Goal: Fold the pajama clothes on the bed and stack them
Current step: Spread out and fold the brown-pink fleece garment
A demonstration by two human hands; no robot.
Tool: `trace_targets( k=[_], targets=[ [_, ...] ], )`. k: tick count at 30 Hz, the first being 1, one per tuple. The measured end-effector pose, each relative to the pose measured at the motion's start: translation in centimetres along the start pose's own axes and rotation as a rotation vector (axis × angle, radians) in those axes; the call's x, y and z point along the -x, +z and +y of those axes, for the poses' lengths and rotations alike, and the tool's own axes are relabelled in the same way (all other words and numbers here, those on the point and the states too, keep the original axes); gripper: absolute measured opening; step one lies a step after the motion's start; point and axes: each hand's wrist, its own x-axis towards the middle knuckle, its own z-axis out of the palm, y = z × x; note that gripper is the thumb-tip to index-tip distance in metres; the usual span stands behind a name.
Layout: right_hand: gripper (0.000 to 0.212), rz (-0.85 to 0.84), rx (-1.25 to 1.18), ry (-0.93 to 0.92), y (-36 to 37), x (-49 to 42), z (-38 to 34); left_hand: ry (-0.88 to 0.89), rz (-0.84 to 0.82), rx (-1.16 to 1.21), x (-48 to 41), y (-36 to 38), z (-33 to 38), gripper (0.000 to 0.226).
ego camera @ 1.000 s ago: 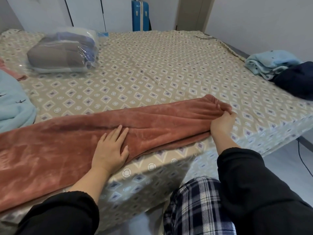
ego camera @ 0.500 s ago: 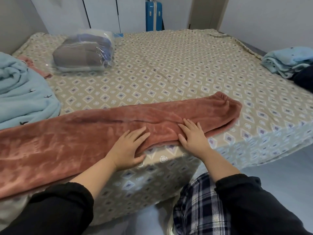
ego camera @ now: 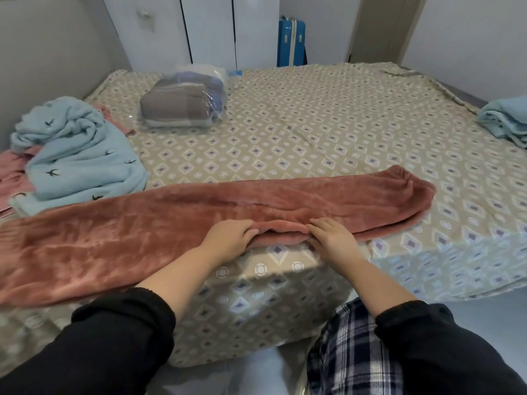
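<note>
Along the near edge of the bed [ego camera: 313, 132], the rust-pink fleece pajama trousers [ego camera: 128, 232] lie stretched flat from the left border of view to a gathered cuff on the right. At the middle of their near hem, the left hand [ego camera: 228, 238] and the right hand [ego camera: 333, 240] sit close together, fingers curled round the fabric's edge, which bunches into a small ridge between them. A crumpled light-blue pajama piece [ego camera: 79, 155] lies beyond the trousers on the left, and a folded light-blue garment [ego camera: 507, 121] sits at the bed's right side.
</note>
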Motion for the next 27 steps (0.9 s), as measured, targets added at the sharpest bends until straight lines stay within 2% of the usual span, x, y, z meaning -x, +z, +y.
trace_targets(
  k=[2, 5, 7, 10, 12, 14, 16, 18, 19, 20, 22, 23, 25, 27],
  targets=[
    [0.042, -0.06, 0.004, 0.016, 0.1, 0.0, 0.0, 0.085, -0.091, -0.18, 0.4, 0.6, 0.0, 0.031],
    [0.05, -0.147, -0.025, 0.111, -0.2, 0.4, -0.4, 0.14, -0.162, -0.349, 0.8, 1.4, -0.5, 0.065],
    [0.048, -0.102, 0.002, 0.101, -0.5, 0.8, -0.1, 0.176, -0.175, -0.417, 0.9, 0.9, -0.2, 0.067],
    [0.031, -0.055, 0.04, 0.087, -1.4, 0.7, 0.1, 0.236, -0.215, -0.398, 0.3, -0.5, 0.2, 0.065],
    [0.018, -0.109, 0.076, 0.058, -1.6, 0.6, 0.4, 0.221, -0.295, -0.374, 0.3, -1.2, 0.1, 0.069],
    [0.004, -0.225, 0.069, 0.114, -1.5, 0.7, 0.5, 0.202, -0.46, -0.359, 0.7, -1.3, 0.0, 0.077],
    [0.024, -0.293, 0.007, 0.223, -1.6, 0.7, 0.7, 0.17, -0.564, -0.189, 1.1, -1.5, -0.3, 0.069],
    [0.032, -0.211, -0.077, 0.294, -1.6, 0.6, 0.6, 0.055, -0.486, 0.155, 1.2, -2.3, -0.5, 0.048],
    [0.034, -0.141, -0.102, 0.298, -1.8, 0.4, 0.3, -0.016, -0.363, 0.313, 0.9, -2.6, -0.6, 0.039],
    [0.036, -0.08, -0.092, 0.284, -1.7, 0.2, 0.0, -0.06, -0.211, 0.365, 0.2, -2.6, -0.7, 0.034],
    [0.033, -0.077, -0.064, 0.25, -1.5, -0.3, -0.7, -0.056, 0.003, 0.182, -1.3, -1.7, -1.3, 0.035],
    [0.033, -0.133, -0.049, 0.214, -1.2, -0.4, -0.8, -0.053, 0.005, 0.065, -1.8, -0.7, -1.4, 0.04],
    [0.048, -0.286, -0.035, 0.159, -0.4, -0.5, -0.7, -0.075, -0.12, -0.112, -2.0, 1.7, -1.8, 0.055],
    [0.052, -0.317, -0.083, 0.167, 0.1, -0.5, -0.5, -0.06, -0.122, -0.194, -1.6, 3.8, -2.5, 0.06]
  ],
)
